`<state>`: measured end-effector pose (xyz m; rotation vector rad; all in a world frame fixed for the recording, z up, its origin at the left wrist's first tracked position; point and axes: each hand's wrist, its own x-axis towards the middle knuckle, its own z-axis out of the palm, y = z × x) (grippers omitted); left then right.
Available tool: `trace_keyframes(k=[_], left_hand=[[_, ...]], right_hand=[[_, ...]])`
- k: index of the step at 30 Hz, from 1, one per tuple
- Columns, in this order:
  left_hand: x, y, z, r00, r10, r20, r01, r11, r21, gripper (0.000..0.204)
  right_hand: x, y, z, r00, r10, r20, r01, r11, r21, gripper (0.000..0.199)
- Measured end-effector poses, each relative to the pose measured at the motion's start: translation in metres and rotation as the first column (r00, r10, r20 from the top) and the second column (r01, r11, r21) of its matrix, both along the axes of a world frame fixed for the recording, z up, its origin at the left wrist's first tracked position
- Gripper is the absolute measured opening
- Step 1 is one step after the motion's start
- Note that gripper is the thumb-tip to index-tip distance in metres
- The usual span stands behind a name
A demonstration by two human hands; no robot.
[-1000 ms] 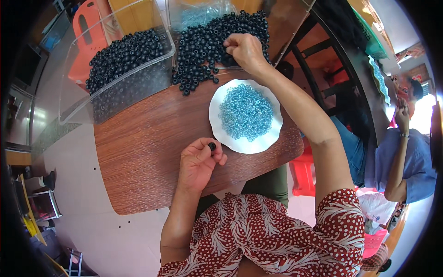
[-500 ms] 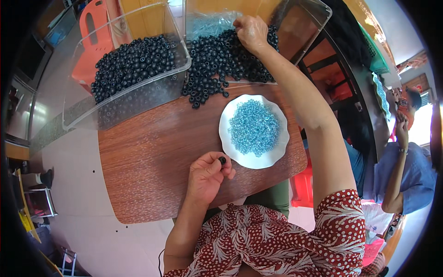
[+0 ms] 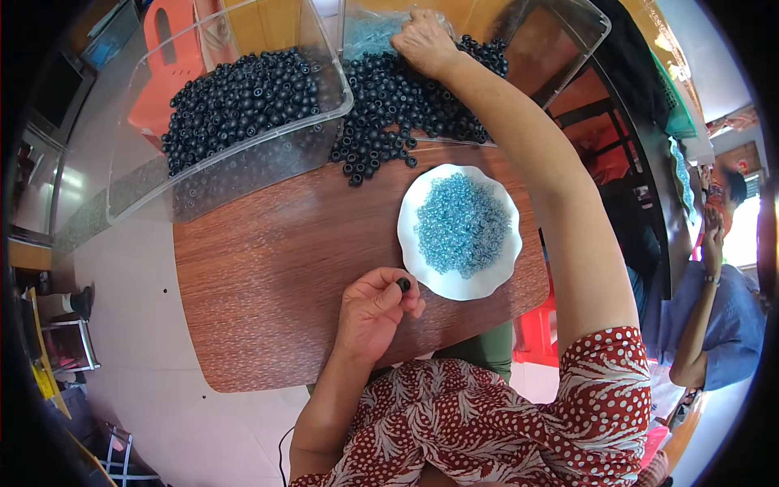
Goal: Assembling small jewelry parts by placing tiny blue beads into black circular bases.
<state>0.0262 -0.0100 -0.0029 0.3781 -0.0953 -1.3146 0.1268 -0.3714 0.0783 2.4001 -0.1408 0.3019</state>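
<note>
Between the thumb and fingers of my left hand (image 3: 370, 315) is a small black bead (image 3: 403, 284), held over the near edge of the brown table. My right hand (image 3: 426, 45) reaches to the far side, over a heap of black beads (image 3: 389, 105) beside a crumpled clear plastic bag (image 3: 375, 34). Its fingers are curled down, and what they pinch, if anything, is hidden. Right of my left hand stands a white wavy-rimmed plate (image 3: 411, 264) with tiny light-blue beads (image 3: 461, 223) piled in it.
A clear plastic bin (image 3: 235, 174) full of black beads stands at the table's far left. Another clear bin (image 3: 602, 31) surrounds the heap under my right arm. Behind is an orange chair (image 3: 174, 49). At right, another person's arm (image 3: 699, 325) shows beside a dark table.
My right hand has shifted left across the heap toward the plastic bag. My left hand keeps the black bead in its fingers. The whole view has swung slightly.
</note>
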Motion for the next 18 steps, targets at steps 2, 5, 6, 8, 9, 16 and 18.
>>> trace_keyframes(k=[2,5,6,8,9,16,18], left_hand=[[-0.0004,-0.0001,0.0,1.0,0.0,-0.005,0.0,1.0,0.0,0.022],[-0.0002,-0.0001,-0.0003,1.0,0.0,0.0,0.0,1.0,-0.003,0.022],[0.0001,-0.0002,-0.0009,1.0,-0.002,-0.001,0.002,1.0,-0.007,0.022],[-0.0002,0.0,-0.0007,1.0,-0.003,0.0,0.003,1.0,-0.011,0.023],[-0.0004,0.0002,-0.0001,1.0,0.0,0.01,0.0,1.0,-0.015,0.023],[-0.0001,-0.0001,-0.0004,1.0,0.004,0.02,-0.004,1.0,-0.001,0.024],[0.001,-0.0017,-0.0007,1.0,0.009,0.004,-0.009,1.0,-0.01,0.021]], right_hand=[[0.0015,-0.0012,-0.0018,1.0,-0.003,-0.031,0.004,1.0,0.021,0.014],[0.0039,0.0006,-0.005,0.996,-0.018,-0.089,0.019,1.0,0.008,0.014],[0.0042,0.0015,-0.0055,0.994,-0.017,-0.108,0.017,1.0,0.002,0.014],[0.003,0.0,-0.0067,0.992,-0.015,-0.126,0.015,1.0,-0.004,0.014],[0.0011,-0.0021,-0.0068,0.993,0.016,-0.114,-0.015,1.0,0.005,0.014],[0.001,0.0006,-0.0085,0.987,-0.015,-0.159,0.005,0.998,-0.062,0.011],[0.0017,-0.0025,-0.0089,0.991,0.012,-0.136,-0.017,0.999,-0.04,0.01]])
